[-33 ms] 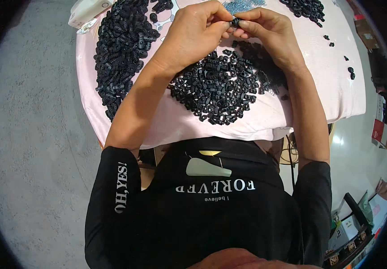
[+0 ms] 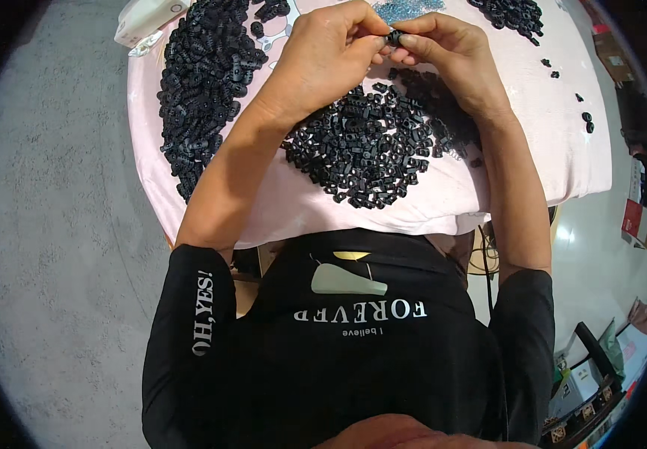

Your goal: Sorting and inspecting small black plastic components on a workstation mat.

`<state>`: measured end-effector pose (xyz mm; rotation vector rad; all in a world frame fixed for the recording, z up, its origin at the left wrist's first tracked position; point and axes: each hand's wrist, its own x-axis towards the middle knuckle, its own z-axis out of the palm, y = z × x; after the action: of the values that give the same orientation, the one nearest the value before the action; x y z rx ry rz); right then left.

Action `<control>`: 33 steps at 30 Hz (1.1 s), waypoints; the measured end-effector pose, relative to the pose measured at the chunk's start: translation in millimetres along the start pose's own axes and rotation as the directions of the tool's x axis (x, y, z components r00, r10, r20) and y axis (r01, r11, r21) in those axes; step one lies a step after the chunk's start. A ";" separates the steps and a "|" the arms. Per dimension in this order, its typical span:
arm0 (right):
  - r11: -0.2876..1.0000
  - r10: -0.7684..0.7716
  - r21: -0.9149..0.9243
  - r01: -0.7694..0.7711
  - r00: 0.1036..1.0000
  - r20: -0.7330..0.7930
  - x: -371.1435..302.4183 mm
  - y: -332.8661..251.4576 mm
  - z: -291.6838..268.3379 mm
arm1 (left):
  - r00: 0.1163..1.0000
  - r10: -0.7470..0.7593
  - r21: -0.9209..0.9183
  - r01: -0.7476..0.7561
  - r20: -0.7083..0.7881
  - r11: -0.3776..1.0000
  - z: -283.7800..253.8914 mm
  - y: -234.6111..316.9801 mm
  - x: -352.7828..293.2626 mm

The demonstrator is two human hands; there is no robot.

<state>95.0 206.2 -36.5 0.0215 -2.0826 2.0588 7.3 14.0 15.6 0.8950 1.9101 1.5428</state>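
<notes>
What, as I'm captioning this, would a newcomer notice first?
Probably the heap of small glossy black pieces on the pale pink cloth, with a long matte-black pile to its left. Beyond the heap, the bare left hand and right hand hold a small black part between their fingers.

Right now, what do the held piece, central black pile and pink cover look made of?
Held piece: perhaps plastic, black like the pile; finish unclear. Central black pile: probably glossy plastic, by sharp highlights. Pink cover: likely matte fabric, by soft folds.
</notes>
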 end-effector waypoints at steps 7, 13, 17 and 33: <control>1.000 0.001 -0.017 -0.001 1.000 0.013 -0.2 0.7 -1.5 | 0.999 0.032 0.037 -0.032 -0.006 0.999 1.7 -4.4 0.4; 0.990 -0.064 -0.127 0.062 0.998 -0.010 -1.6 3.0 -1.5 | 0.984 0.148 0.186 -0.128 -0.096 0.974 5.3 -10.2 -2.8; 0.969 -0.142 -0.209 0.128 0.988 -0.052 -2.9 2.6 6.8 | 0.980 0.165 0.300 -0.125 -0.113 0.946 4.0 -4.1 -5.2; 0.970 0.062 0.235 -0.060 0.998 -0.001 -2.5 -19.5 14.6 | 0.990 0.027 -0.114 -0.011 0.136 0.993 -14.4 12.3 -1.5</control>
<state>98.5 191.0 -17.6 -0.0138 -1.8441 2.3269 -0.4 5.3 30.7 0.9465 1.7045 1.5420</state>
